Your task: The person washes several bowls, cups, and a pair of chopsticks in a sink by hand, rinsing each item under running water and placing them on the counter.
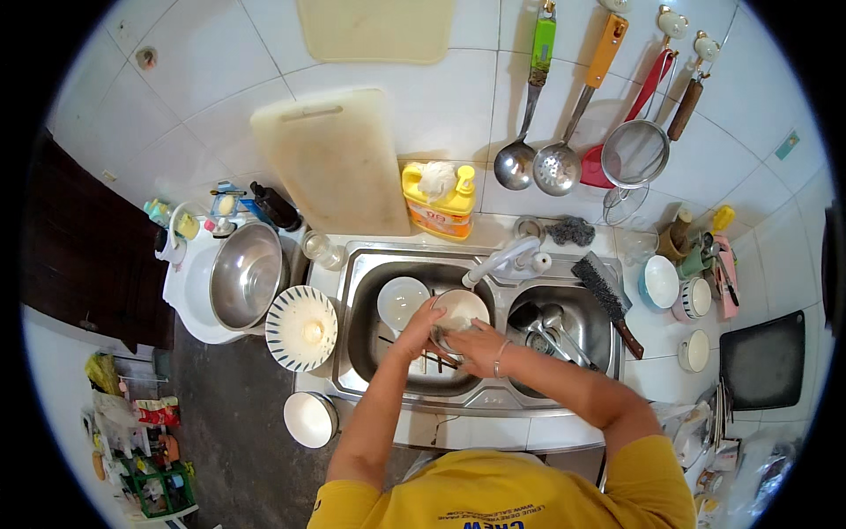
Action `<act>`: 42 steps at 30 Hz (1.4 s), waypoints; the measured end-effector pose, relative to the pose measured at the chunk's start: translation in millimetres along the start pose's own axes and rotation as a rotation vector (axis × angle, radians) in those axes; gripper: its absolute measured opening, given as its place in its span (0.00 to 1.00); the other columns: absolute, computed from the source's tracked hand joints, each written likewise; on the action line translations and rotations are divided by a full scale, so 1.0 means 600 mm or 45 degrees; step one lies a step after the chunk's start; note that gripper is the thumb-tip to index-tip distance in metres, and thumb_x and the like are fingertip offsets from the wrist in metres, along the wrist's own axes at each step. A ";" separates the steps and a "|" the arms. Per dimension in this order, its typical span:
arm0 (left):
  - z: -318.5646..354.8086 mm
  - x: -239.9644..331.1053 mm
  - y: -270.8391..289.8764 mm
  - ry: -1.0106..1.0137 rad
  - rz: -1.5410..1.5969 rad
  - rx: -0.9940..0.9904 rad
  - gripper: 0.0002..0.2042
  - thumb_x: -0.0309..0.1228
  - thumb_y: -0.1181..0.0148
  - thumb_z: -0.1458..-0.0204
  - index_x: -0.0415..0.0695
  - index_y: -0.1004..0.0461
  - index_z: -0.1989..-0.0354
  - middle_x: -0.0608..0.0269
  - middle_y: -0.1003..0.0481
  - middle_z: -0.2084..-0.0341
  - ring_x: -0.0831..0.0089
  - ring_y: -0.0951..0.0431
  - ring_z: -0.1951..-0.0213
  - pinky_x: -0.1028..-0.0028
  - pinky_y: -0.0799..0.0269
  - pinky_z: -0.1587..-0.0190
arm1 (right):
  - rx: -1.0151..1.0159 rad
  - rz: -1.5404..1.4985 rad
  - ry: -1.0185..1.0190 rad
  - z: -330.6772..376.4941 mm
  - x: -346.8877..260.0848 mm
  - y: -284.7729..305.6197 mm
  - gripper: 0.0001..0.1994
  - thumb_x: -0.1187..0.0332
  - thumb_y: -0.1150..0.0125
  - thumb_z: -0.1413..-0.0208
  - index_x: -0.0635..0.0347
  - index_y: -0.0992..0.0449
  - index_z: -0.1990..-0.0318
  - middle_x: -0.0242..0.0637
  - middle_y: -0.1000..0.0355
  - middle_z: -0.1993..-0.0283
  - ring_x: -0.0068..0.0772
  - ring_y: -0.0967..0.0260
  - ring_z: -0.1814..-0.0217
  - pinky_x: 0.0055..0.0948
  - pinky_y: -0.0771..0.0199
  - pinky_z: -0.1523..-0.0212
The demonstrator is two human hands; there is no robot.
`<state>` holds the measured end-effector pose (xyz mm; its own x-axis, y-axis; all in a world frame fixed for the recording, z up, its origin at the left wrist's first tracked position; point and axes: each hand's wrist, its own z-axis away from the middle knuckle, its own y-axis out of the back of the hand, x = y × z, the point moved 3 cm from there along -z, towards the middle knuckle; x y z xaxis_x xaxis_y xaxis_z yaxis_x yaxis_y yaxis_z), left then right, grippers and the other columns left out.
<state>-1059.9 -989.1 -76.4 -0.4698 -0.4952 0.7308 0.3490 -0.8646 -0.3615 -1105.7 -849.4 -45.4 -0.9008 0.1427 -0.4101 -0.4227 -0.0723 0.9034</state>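
A light-coloured bowl (464, 305) is held tilted above the left basin (361, 357) of the steel sink. My left hand (419, 330) grips its left side, with the fingers closed along the rim. Against the bowl's near side, my right hand (480, 349) presses with bent fingers; whatever may lie under them is hidden. Below and to the left, a white bowl (403, 302) sits in the same basin. Several chopsticks (425, 363) lie on the basin floor, partly covered by my hands. The faucet (509, 261) reaches over from behind the bowl.
Ladles and spoons (552, 319) fill the right basin. A cleaver (608, 300) lies on its right edge. A striped bowl (302, 328), a steel basin (248, 275) and a white bowl (310, 419) stand left. Behind are a yellow soap jug (439, 204) and cutting board (339, 167).
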 end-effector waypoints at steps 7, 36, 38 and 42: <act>-0.024 -0.015 0.002 -0.098 0.154 0.184 0.28 0.46 0.52 0.50 0.50 0.48 0.43 0.58 0.37 0.54 0.64 0.30 0.60 0.70 0.27 0.75 | 0.548 -0.009 -0.037 -0.017 0.039 0.011 0.09 0.69 0.45 0.61 0.54 0.29 0.68 0.36 0.33 0.75 0.40 0.34 0.67 0.39 0.37 0.61; 0.137 0.035 -0.010 -0.913 -1.420 0.914 0.42 0.32 0.30 0.70 0.38 0.48 0.44 0.45 0.36 0.61 0.50 0.34 0.58 0.63 0.36 0.55 | 0.192 -1.699 -0.787 -0.070 0.157 -0.129 0.20 0.58 0.50 0.45 0.54 0.37 0.47 0.33 0.35 0.53 0.30 0.34 0.56 0.32 0.23 0.69; 0.166 0.022 0.017 -0.961 -1.373 1.081 0.42 0.33 0.30 0.71 0.37 0.48 0.45 0.44 0.37 0.58 0.50 0.35 0.55 0.65 0.37 0.53 | 0.281 -1.144 -0.717 -0.085 0.169 -0.161 0.19 0.60 0.48 0.48 0.60 0.33 0.51 0.42 0.31 0.58 0.35 0.33 0.54 0.34 0.28 0.63; 0.277 -0.038 0.134 -0.710 -0.236 1.227 0.27 0.28 0.39 0.57 0.38 0.45 0.50 0.52 0.36 0.58 0.67 0.32 0.57 0.72 0.33 0.57 | 0.224 -0.695 -0.747 -0.097 0.151 -0.190 0.15 0.63 0.51 0.49 0.65 0.30 0.59 0.55 0.32 0.58 0.54 0.34 0.56 0.38 0.35 0.53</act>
<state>-886.2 -1033.2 -25.8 -0.2358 -0.0505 0.9705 0.9052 -0.3748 0.2004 -1145.1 -885.5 -192.9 -0.3535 0.6096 -0.7095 -0.7209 0.3058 0.6220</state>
